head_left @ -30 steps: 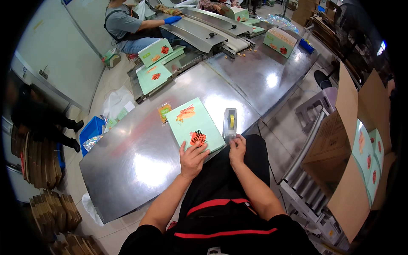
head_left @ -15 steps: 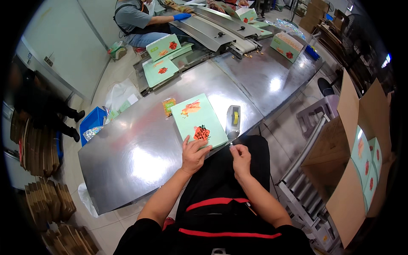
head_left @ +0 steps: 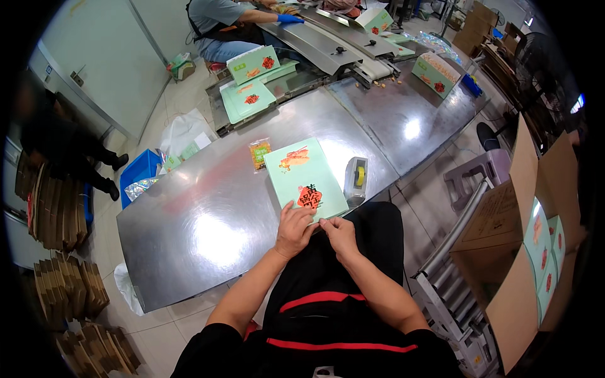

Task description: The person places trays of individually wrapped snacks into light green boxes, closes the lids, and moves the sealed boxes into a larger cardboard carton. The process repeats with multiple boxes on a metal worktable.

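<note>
A pale green carton box [head_left: 299, 167] with red and orange printing lies closed on the metal table. My left hand [head_left: 294, 232] holds its near edge, the fingers over the lid. Beside it, my right hand [head_left: 339, 237] pinches at the box's near edge; a small piece of what looks like clear tape is at its fingertips, mostly hidden now. Just right of the box stands a grey tape dispenser [head_left: 357, 181] with a yellow core. A small orange-and-green packet [head_left: 259, 155] lies by the box's left side.
An open brown carton [head_left: 482, 233] with green boxes stands on a roller conveyor [head_left: 450, 277] at right. More green boxes [head_left: 254, 64] sit at the table's far side. A blue bin [head_left: 140, 169] is at left. Across the table sits a co-worker [head_left: 230, 31] with a blue glove.
My right hand has moved left from beside the dispenser to the box's near edge, next to my left hand. The whole view has shifted slightly.
</note>
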The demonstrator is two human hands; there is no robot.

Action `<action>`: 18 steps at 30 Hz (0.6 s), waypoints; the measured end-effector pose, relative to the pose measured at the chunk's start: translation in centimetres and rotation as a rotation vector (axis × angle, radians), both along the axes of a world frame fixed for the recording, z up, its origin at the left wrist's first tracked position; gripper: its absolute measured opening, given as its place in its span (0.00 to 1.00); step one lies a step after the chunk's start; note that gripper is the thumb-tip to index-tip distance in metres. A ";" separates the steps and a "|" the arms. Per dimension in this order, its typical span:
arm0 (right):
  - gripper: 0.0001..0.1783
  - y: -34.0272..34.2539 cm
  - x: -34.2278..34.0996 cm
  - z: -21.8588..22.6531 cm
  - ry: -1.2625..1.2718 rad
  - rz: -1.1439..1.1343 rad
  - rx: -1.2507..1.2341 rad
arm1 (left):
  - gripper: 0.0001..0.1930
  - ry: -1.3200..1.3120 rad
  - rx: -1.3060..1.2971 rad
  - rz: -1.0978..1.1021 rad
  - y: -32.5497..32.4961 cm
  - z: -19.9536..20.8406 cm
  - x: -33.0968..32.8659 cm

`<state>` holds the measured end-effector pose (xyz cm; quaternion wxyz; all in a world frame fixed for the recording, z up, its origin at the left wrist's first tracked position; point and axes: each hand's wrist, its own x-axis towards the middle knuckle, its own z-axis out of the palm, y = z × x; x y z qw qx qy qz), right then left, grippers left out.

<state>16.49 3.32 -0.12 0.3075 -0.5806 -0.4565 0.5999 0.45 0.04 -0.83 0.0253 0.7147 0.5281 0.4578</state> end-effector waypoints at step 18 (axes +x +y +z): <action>0.10 -0.8 1.1 -3.9 -0.310 0.063 0.748 | 0.18 0.210 -0.088 -0.048 0.2 1.9 0.0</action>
